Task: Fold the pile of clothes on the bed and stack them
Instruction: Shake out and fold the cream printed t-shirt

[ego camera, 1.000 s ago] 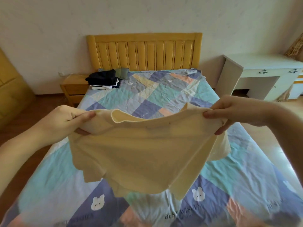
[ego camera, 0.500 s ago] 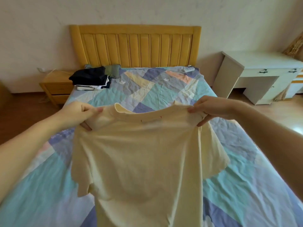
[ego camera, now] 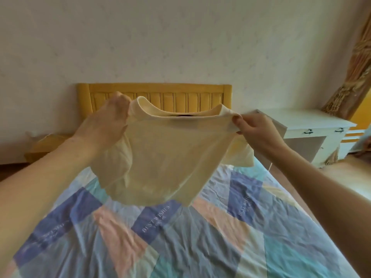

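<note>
Cream T-shirt (ego camera: 160, 157) is up in the air above the bed (ego camera: 200, 237), toward its head end! Left hand (ego camera: 106, 121) grips one shoulder, right hand (ego camera: 255, 129) pinches the other, neckline stretched between them before the yellow headboard (ego camera: 160, 90).

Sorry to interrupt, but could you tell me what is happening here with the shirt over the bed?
A person is holding a pale yellow T-shirt up in the air over the bed. The left hand grips one shoulder and the right hand pinches the other, so the shirt hangs spread between them, clear of the patchwork bedspread. It is not yet folded or laid down.
</note>
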